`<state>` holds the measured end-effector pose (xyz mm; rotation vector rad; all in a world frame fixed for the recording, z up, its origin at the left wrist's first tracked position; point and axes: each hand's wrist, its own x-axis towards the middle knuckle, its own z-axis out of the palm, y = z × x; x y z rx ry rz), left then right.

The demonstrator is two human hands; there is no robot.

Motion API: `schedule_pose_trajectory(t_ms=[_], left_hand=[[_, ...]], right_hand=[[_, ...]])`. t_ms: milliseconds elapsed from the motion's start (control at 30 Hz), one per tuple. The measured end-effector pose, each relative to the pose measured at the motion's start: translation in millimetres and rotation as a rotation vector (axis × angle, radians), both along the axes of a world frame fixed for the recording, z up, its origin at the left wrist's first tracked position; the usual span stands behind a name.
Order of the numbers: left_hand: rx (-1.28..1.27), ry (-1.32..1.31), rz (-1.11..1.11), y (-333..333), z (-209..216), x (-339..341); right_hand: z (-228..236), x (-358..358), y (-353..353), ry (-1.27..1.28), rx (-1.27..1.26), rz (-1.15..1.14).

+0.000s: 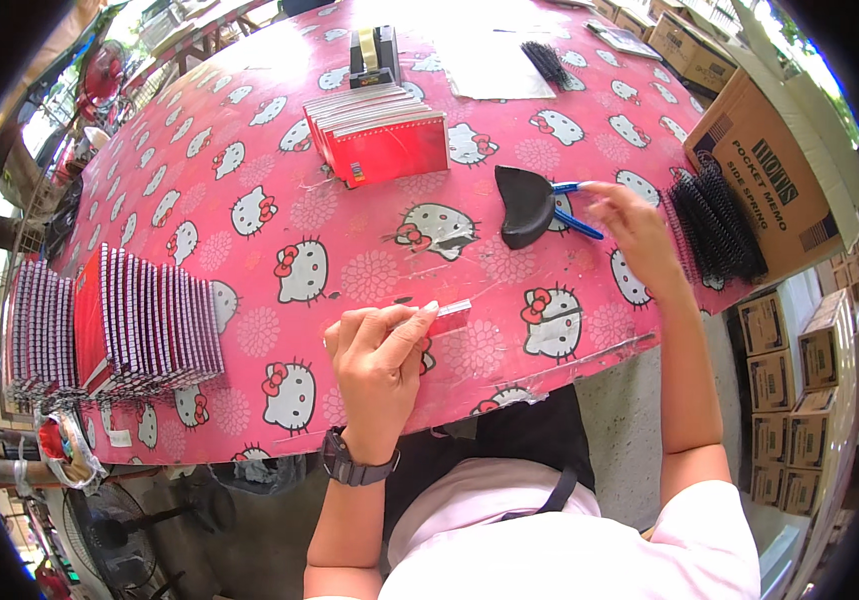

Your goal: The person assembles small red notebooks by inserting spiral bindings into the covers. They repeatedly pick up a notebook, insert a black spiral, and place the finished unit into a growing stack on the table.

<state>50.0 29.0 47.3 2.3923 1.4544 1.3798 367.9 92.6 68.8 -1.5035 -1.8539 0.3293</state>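
Note:
My left hand, wearing a dark wristwatch, pinches a small red notebook near the table's front edge. Most of the notebook is hidden behind my fingers. Out to the right, my right hand is at the blue-handled pliers. Its fingertips reach the end of the upper handle, with the fingers loosely bent and apart. The jaws of the pliers are hidden by a black curved piece lying on the table. Beyond my hands stands a row of red notebooks.
Spiral-bound red notebooks stand stacked at the left. Black spiral coils lie by a cardboard box at the right, with more coils on white paper. A tape dispenser stands at the back of the pink patterned table.

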Motion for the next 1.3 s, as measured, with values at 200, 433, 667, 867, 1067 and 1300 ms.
schedule_pose_trajectory(t_ms=[200, 433, 667, 867, 1067, 1300], left_hand=[[-0.008, -0.019, -0.078, 9, 1, 17], [-0.005, 0.003, -0.078, 11, -1, 26], [-0.022, 0.001, -0.073, 9, 3, 28], [-0.062, 0.079, -0.042, 7, 9, 29], [-0.139, 0.121, -0.127, 9, 21, 50], [-0.130, 0.279, -0.189, 14, 12, 44]], right_hand=[[8, -56, -20, 0.311, -0.240, 0.467], [-5, -58, -25, 0.368, -0.223, 0.540], [-3, -59, -25, 0.363, -0.201, 0.588], [5, -56, -24, 0.327, -0.430, 0.599], [1, -52, -19, 0.321, -0.407, 0.744], [-2, -35, 27, 0.041, -0.111, 0.520]])
